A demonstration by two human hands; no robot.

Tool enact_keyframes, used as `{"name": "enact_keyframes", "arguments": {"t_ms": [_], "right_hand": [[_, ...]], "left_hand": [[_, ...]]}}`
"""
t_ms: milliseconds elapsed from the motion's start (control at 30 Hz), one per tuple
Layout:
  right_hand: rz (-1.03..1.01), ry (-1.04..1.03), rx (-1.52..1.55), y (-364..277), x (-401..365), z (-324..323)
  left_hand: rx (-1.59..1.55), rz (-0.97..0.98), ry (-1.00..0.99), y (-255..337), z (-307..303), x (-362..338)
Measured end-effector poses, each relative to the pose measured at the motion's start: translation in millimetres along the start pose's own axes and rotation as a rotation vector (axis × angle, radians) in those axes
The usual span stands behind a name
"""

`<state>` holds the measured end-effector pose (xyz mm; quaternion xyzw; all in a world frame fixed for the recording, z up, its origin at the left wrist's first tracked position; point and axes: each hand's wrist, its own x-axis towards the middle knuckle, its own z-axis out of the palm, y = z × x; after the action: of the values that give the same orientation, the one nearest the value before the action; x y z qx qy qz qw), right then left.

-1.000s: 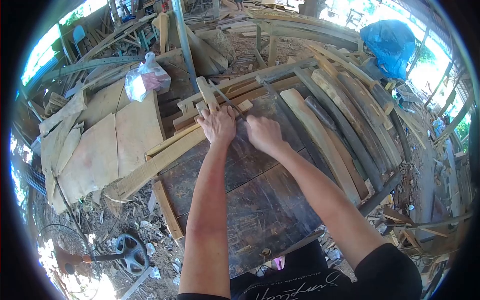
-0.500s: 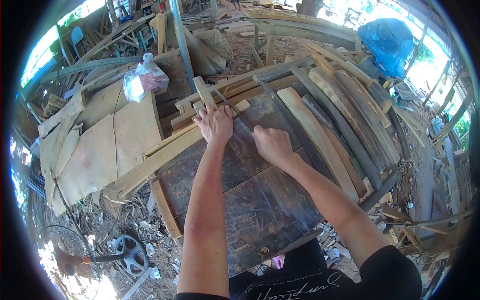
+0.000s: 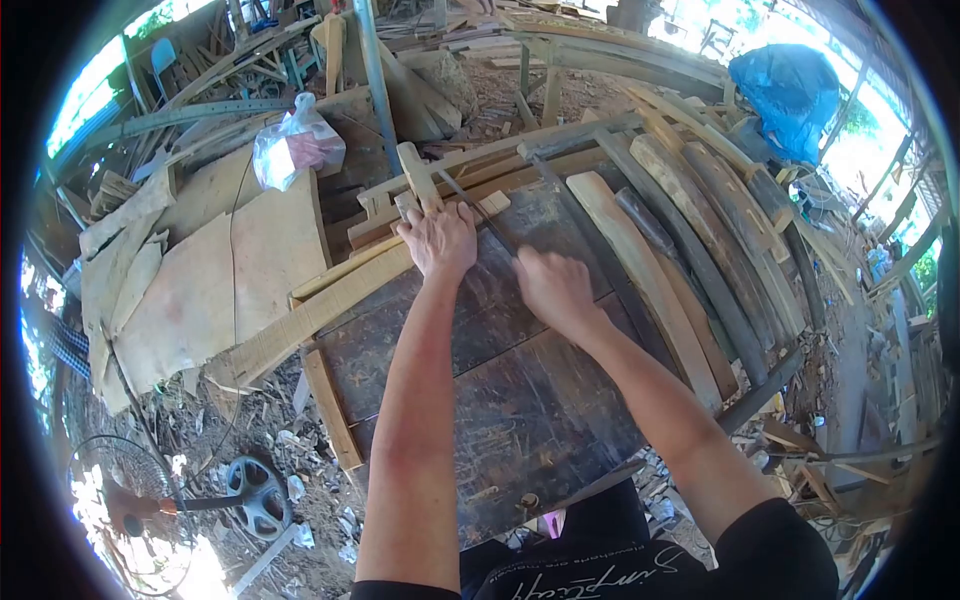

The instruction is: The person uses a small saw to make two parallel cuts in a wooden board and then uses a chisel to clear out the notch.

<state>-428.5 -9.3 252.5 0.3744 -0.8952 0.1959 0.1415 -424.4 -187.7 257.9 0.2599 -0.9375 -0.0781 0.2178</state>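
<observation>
Wood strip (image 3: 414, 178) lay at the far edge of the workbench (image 3: 500, 400), pinned under the left hand (image 3: 440, 240), palm down and fingers spread, gripping nothing. From it a thin blade (image 3: 478, 212) ran to the right hand (image 3: 555, 290), fist closed round its handle. Judged: 1 cutting or filing stroke in hand; the next needs firm pinning.

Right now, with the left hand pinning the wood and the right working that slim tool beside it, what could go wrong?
1. The slim dark tool in the right hand runs close past the thumb of the left hand; a slip could catch the fingers.
2. The small wood piece sits on loosely stacked strips with no clamp visible, so it may shift under a stroke.
</observation>
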Motion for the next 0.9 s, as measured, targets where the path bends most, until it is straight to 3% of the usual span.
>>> {"name": "enact_keyframes", "arguments": {"t_ms": [100, 200, 367, 600, 767, 900], "right_hand": [[-0.063, 0.165, 0.014, -4, 42, 27], [0.020, 0.137, 0.021, -11, 45, 24], [0.031, 0.039, 0.010, -8, -6, -3], [-0.015, 0.224, 0.002, -13, 54, 32], [0.024, 0.059, -0.016, -11, 0, -2], [0.002, 0.109, -0.041, -3, 30, 23]], "left_hand": [[0.005, -0.012, 0.009, 0, 1, 0], [0.031, -0.009, 0.131, 2, 4, -1], [-0.017, -0.007, 0.073, 0, 4, 0], [-0.072, 0.000, 0.063, -3, 2, 1], [-0.087, 0.011, 0.157, -2, 6, -3], [-0.102, 0.033, 0.190, -3, 5, -4]]}}
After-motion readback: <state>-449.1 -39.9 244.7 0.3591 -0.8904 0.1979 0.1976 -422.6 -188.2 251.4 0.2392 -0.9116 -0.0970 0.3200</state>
